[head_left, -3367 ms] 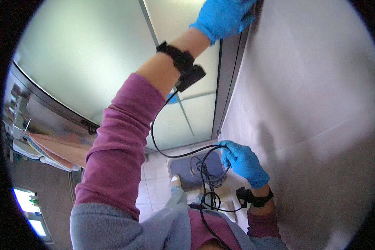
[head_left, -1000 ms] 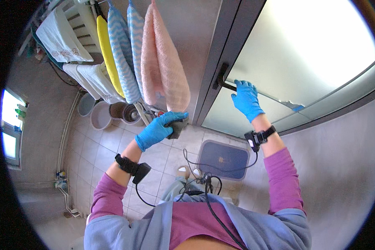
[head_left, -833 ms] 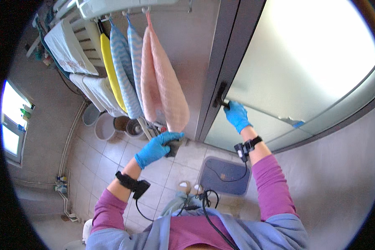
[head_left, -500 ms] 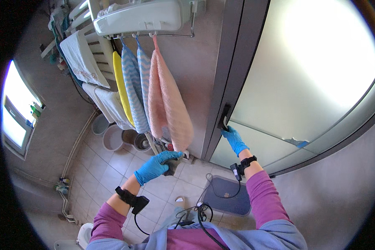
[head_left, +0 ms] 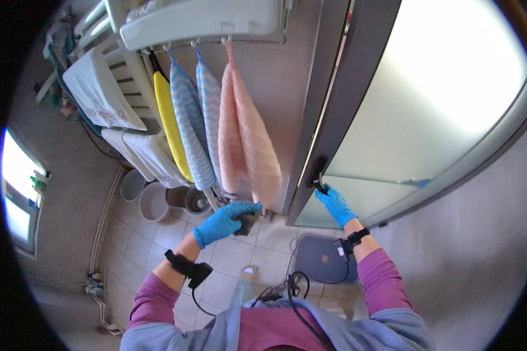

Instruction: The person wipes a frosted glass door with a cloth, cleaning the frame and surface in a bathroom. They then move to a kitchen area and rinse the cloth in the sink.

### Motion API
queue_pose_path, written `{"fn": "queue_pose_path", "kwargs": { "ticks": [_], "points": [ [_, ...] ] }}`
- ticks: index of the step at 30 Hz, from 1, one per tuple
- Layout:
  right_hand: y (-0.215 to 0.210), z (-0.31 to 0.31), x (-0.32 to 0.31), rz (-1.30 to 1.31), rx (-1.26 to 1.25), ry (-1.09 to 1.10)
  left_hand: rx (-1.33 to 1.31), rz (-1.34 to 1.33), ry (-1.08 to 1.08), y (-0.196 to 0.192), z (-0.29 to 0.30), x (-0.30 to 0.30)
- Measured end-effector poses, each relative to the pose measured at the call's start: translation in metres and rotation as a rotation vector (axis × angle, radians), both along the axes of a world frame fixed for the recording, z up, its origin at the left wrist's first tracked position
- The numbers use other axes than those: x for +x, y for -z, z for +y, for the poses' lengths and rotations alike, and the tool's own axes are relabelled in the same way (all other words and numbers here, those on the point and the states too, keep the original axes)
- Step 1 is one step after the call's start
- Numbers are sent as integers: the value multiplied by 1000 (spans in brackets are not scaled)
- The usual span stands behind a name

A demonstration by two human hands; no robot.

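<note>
My right hand point(head_left: 334, 205), in a blue glove, is closed round the black door handle point(head_left: 318, 182). The frosted glass door point(head_left: 386, 140) has a dark frame and stands slightly ajar, with a thin bright gap along its edge. My left hand point(head_left: 223, 222), gloved too, grips a dark grey cloth point(head_left: 247, 224), partly hidden by the fingers. Just above that hand hangs a pink towel point(head_left: 249, 128); its lower end comes close to my fingertips. Two blue-and-white wavy towels point(head_left: 188, 126) and a yellow cloth point(head_left: 171, 120) hang beside it.
A white shelf point(head_left: 205, 23) with hooks is on the wall. White towels point(head_left: 102, 90) drape over a rack at the left. Several buckets point(head_left: 153, 202) stand on the tiled floor below. A grey mat point(head_left: 322, 257) lies by the door, and cables point(head_left: 295, 286) hang at my front.
The handle has turned downward under my right hand, and a bright gap has opened along the door's edge. My left hand still holds the cloth. The whole view has shifted slightly.
</note>
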State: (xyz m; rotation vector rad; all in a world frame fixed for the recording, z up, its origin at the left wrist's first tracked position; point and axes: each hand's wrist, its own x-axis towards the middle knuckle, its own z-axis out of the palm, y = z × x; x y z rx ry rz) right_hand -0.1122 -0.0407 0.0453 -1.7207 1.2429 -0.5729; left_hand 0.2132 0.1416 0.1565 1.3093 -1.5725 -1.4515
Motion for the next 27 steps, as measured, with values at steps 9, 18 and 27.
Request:
{"fn": "queue_pose_path", "kwargs": {
  "ticks": [9, 18, 27],
  "points": [
    [-70, 123, -50, 618, -552, -97, -299, -65, 403, 13, -23, 38],
    [-120, 272, -70, 889, -512, 205, -329, 4, 618, 8, -36, 33],
    [-164, 362, -5, 374, -215, 459, -510, 8, 745, 23, -75, -43]
  ]
}}
